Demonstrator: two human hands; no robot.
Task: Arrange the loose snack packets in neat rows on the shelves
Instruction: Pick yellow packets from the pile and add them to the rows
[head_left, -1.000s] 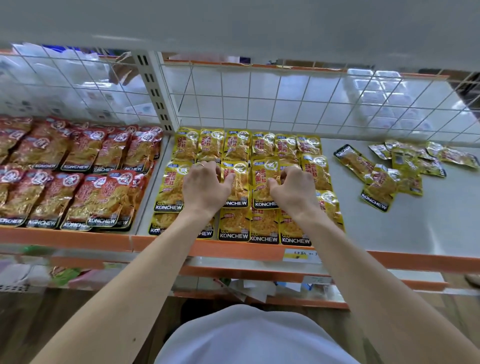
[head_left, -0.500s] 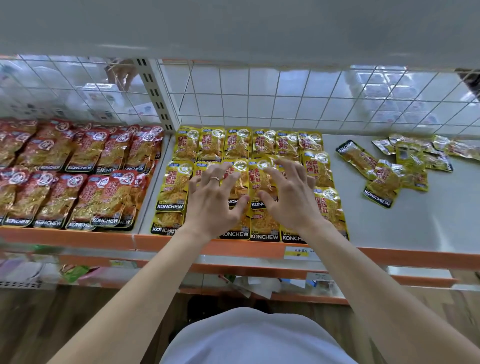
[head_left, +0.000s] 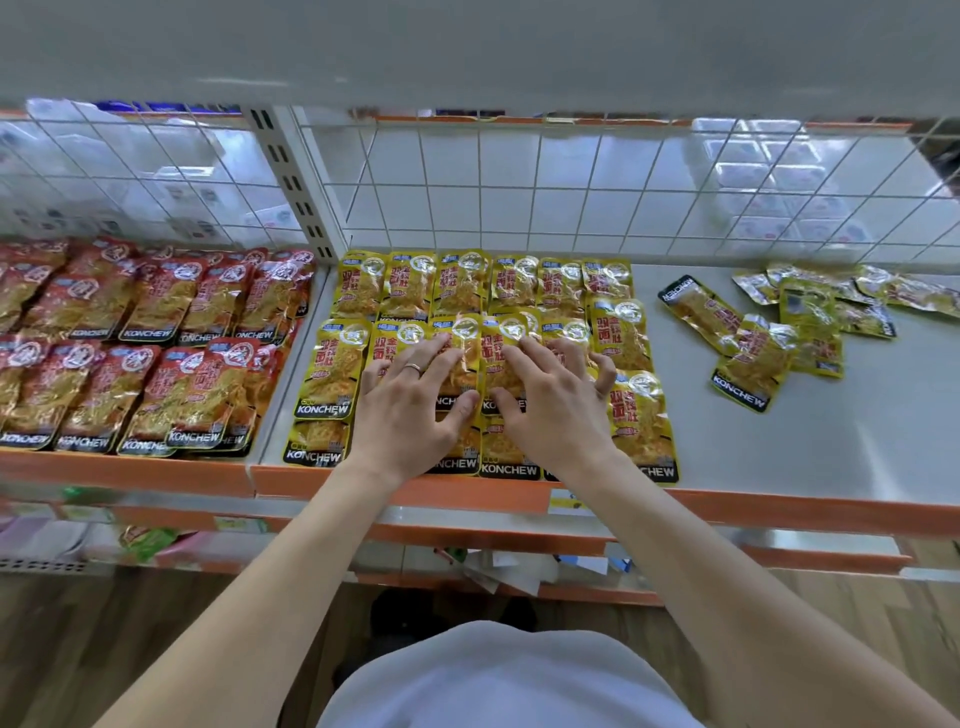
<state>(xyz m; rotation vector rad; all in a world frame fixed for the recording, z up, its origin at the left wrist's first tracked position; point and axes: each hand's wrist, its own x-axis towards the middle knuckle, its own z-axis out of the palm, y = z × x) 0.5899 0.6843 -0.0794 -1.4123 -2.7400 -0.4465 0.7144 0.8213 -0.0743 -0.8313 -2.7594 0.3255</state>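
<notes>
Both hands are lying flat on the yellow packet rows (head_left: 358, 364) – left hand (head_left: 410, 410) and right hand (head_left: 553, 410), fingers spread wide. Loose packets (head_left: 763, 332) are lying on the shelf (head_left: 831, 441), well apart to the right.

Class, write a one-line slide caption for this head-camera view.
Left hand and right hand rest open on the yellow packet rows; loose pile at right, red packets at left.

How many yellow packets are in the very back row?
6 yellow packets, side by side left to right just before the wire grid; others may hide stacked underneath.
</notes>
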